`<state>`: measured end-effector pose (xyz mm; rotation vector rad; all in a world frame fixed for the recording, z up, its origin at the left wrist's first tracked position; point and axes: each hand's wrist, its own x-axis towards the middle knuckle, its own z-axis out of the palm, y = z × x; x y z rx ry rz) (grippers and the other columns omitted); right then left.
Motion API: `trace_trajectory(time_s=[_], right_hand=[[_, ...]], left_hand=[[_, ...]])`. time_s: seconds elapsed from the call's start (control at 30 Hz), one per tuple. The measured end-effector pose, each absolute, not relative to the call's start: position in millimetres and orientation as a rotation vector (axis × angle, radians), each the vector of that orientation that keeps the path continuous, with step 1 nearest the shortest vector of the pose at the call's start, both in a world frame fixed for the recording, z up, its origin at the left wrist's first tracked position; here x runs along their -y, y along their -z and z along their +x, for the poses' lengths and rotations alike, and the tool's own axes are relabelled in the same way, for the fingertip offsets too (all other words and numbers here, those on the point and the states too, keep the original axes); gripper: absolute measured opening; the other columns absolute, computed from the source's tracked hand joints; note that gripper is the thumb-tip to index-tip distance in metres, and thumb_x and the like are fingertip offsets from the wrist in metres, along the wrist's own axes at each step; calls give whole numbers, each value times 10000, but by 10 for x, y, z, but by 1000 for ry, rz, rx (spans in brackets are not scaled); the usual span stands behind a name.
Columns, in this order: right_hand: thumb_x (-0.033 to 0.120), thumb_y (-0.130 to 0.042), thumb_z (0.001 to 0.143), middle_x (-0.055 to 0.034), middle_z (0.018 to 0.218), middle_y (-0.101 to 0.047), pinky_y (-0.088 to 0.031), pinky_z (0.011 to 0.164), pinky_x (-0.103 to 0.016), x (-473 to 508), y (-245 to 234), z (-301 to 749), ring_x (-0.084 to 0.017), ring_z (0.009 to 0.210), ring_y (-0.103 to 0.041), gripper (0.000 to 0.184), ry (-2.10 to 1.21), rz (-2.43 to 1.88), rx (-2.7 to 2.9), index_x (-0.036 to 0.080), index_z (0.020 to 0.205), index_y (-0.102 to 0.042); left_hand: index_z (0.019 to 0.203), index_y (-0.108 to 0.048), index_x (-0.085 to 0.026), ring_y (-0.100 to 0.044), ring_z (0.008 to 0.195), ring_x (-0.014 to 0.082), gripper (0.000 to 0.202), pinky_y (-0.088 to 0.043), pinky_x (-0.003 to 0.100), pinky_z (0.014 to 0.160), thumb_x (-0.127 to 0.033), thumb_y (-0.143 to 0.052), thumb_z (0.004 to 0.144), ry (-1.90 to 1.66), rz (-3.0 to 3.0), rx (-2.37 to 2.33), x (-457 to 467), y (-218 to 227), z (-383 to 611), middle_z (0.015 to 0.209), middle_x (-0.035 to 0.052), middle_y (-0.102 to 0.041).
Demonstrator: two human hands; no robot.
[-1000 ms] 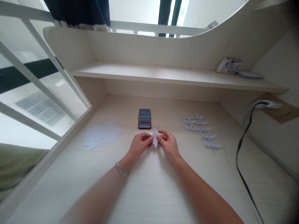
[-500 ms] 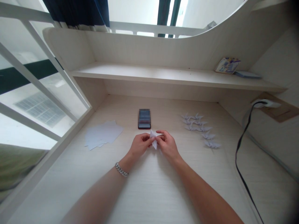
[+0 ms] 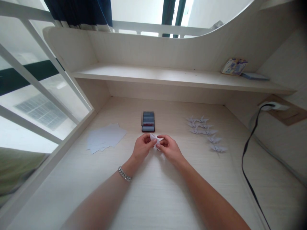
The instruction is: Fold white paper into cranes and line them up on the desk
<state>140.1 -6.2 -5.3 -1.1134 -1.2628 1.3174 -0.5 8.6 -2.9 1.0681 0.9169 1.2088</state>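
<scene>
Between my fingertips, just above the middle of the desk, is a small white folded paper point(image 3: 154, 138) with pointed ends. My left hand point(image 3: 143, 145) pinches it from the left, thumb on top. From the other side my right hand point(image 3: 168, 146) grips it between thumb and fingers. Parts of the paper are hidden by both thumbs. Right behind it lies a phone point(image 3: 148, 122) with a blurred screen. Several finished white paper cranes point(image 3: 202, 131) sit in a loose group to the right. On the left, white paper sheets point(image 3: 106, 137) overlap in a spread pile.
A long shelf point(image 3: 148, 72) spans the back above the desk point(image 3: 153, 198), carrying a small printed box point(image 3: 234, 66) and a flat blue item point(image 3: 255, 76). At right, a black cable point(image 3: 245, 153) runs down from a wall socket point(image 3: 284, 110). White rails point(image 3: 45, 83) border the left side.
The folded paper has turned in my fingers, from upright to a slanted pose, and shifted slightly left. Both thumbs have moved across it. The phone, cranes and sheets stay put.
</scene>
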Motion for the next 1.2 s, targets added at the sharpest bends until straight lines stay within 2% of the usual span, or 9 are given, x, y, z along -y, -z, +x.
trace_trajectory(time_s=[0.07,0.17,0.43,0.63,0.73,0.83,1.07,1.2], right_hand=[[246,-659,677,4,689,-583,-439,578,-242,52,62,1407,-130,636,-565,326,-1298,-1116,1265,166,977,-560],[261,-658,678,-11,715,-595,-453,600,-251,27,83,1420,-131,650,-569,296,-1258,-1113,1200,158,944,-580],[337,-675,668,-44,773,-649,-480,614,-273,17,92,1440,-158,675,-589,275,-1250,-1149,1209,157,872,-636],[387,-686,649,-12,625,-626,-442,529,-254,-3,77,1461,-125,531,-543,284,-1276,-1190,1182,147,798,-662],[390,-700,628,-3,574,-610,-430,511,-249,-9,51,1480,-123,508,-532,293,-1295,-1188,1184,146,788,-668],[380,-703,627,-7,570,-608,-415,490,-240,-3,32,1485,-116,496,-517,280,-1285,-1192,1217,144,774,-672],[354,-692,646,-23,637,-636,-468,537,-257,15,41,1456,-133,542,-573,286,-1263,-1136,1190,152,847,-671],[331,-691,650,-19,636,-642,-473,530,-251,20,54,1451,-129,532,-584,272,-1221,-1159,1163,159,861,-681]], left_hand=[[807,-607,-131,-584,648,118,267,-460,228,607,-279,-732,623,-1231,1029,-918,-83,24,-7,722,23,-638],[867,-606,-136,-560,571,98,342,-466,222,586,-278,-755,593,-1245,1014,-1010,-80,25,-16,626,-13,-607],[836,-637,-120,-583,545,110,354,-465,212,549,-306,-770,566,-1176,1083,-1075,-85,51,-41,610,11,-638],[873,-667,-102,-606,576,124,362,-492,223,569,-302,-760,586,-1094,1076,-1036,-88,38,-48,657,48,-671],[878,-667,-99,-606,578,127,353,-510,243,581,-309,-747,606,-1078,1051,-1014,-87,19,-45,656,48,-664],[842,-674,-104,-599,595,121,322,-514,239,573,-310,-748,606,-1090,1101,-1042,-84,16,-39,733,59,-670],[779,-672,-115,-596,629,128,261,-509,228,561,-307,-739,614,-1134,1145,-1047,-80,38,-41,732,52,-657],[837,-683,-128,-601,630,124,297,-517,235,574,-290,-749,597,-1159,1128,-1037,-82,32,-40,787,55,-673]])
